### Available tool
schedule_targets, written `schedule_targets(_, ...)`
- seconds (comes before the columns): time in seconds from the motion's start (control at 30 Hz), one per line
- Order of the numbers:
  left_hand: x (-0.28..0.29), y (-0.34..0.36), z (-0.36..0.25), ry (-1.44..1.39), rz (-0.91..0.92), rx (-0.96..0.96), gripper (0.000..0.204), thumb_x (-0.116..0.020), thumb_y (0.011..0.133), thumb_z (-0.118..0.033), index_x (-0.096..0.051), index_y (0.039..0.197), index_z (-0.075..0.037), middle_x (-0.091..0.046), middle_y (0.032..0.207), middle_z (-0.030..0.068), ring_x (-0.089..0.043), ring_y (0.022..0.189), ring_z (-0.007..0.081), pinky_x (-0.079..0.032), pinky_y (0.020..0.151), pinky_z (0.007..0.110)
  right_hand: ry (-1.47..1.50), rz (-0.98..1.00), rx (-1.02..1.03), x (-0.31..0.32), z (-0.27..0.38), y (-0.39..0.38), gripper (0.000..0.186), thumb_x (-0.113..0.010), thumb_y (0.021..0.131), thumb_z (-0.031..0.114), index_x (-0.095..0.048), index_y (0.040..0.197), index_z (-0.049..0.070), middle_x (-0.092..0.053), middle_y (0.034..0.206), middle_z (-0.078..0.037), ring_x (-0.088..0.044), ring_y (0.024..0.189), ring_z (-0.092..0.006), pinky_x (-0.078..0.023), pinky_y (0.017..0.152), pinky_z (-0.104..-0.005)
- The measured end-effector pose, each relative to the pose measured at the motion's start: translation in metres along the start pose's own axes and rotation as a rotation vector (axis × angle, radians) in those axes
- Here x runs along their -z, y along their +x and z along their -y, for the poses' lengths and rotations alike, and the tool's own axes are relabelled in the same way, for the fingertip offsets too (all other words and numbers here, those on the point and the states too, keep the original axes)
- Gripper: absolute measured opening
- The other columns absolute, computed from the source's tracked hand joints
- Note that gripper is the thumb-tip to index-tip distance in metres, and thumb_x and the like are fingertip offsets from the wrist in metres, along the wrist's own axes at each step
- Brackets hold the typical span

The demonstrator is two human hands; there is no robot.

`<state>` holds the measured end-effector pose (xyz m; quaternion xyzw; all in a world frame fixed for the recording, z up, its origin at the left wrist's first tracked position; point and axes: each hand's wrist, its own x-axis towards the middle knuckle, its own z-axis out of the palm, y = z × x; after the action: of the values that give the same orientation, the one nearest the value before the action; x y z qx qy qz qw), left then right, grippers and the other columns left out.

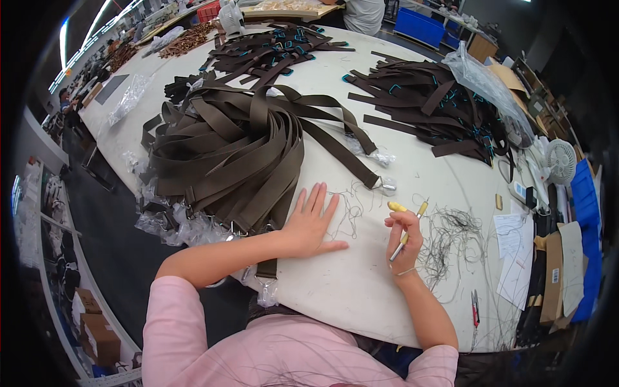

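Note:
My left hand (313, 222) lies flat on the white table (335, 284), fingers spread, palm down beside the edge of a big pile of dark brown webbing straps (225, 151). My right hand (405, 242) is closed around a small yellow-handled thread snipper (407, 226), held upright just right of the left hand. One long brown strap (342, 151) runs from the pile to a metal buckle (387, 187) wrapped in clear plastic, a little above my hands. Loose cut threads (451, 238) lie scattered on the table to the right of my right hand.
Two more heaps of brown straps with teal clips (438, 106) (271, 51) lie farther back. Clear plastic bags (174, 226) hang at the left edge. A small white fan (560, 161), papers (512, 248), red pliers (475, 309) and blue bins (583, 193) sit right. Another person (362, 14) stands at the far end.

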<state>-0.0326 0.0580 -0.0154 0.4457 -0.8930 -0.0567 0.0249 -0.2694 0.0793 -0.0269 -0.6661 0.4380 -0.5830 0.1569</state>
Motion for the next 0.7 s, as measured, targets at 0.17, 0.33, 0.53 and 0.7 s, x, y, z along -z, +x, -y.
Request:
schedule_targets(0.17,-0.045,0.061,-0.074,-0.203,-0.194,-0.297,0.084,-0.049,0.099,-0.059,-0.034,0.154,0.003,-0.02,0.16,0.0358,-0.024,0.15,0.0473,-0.025,0.121,0.05,-0.201,-0.102,0.077,0.049,-0.02,-0.01,0.012,-0.048,0.101,-0.006,-0.054,0.105,0.002,-0.066,0.115,-0.019,-0.065,0.081,-0.014,-0.054,0.075,-0.0263)
schedule_targets(0.33,0.003,0.124,-0.073,-0.906,0.044,-0.423,0.031,-0.061,0.085,-0.006,-0.065,0.116,-0.005,-0.05,0.142,0.0203,-0.055,0.124,0.0381,-0.047,0.103,0.044,-0.148,-0.408,0.11,0.07,-0.02,0.009,0.009,-0.044,0.102,-0.004,-0.05,0.101,0.003,-0.06,0.098,-0.014,-0.063,0.101,-0.0222,-0.053,0.078,-0.0278)
schedule_targets(0.53,0.007,0.142,0.046,-0.046,-0.202,-0.22,0.025,-0.072,0.08,-0.014,-0.066,0.103,-0.008,-0.064,0.102,0.0107,-0.06,0.103,0.0298,-0.044,0.095,0.043,-0.233,-0.125,0.098,0.043,-0.02,0.008,0.015,-0.054,0.094,-0.009,-0.055,0.104,0.002,-0.066,0.107,-0.02,-0.069,0.094,-0.0285,-0.054,0.081,-0.0334)
schedule_targets(0.7,0.028,0.07,0.01,-0.175,0.005,-0.495,0.015,-0.072,0.085,-0.018,-0.068,0.095,-0.008,-0.07,0.096,0.0079,-0.067,0.088,0.0264,-0.049,0.083,0.04,-0.275,0.051,0.102,0.026,-0.001,-0.002,0.023,-0.061,0.088,-0.011,-0.057,0.106,0.002,-0.07,0.108,-0.023,-0.07,0.098,-0.034,-0.056,0.082,-0.0384)
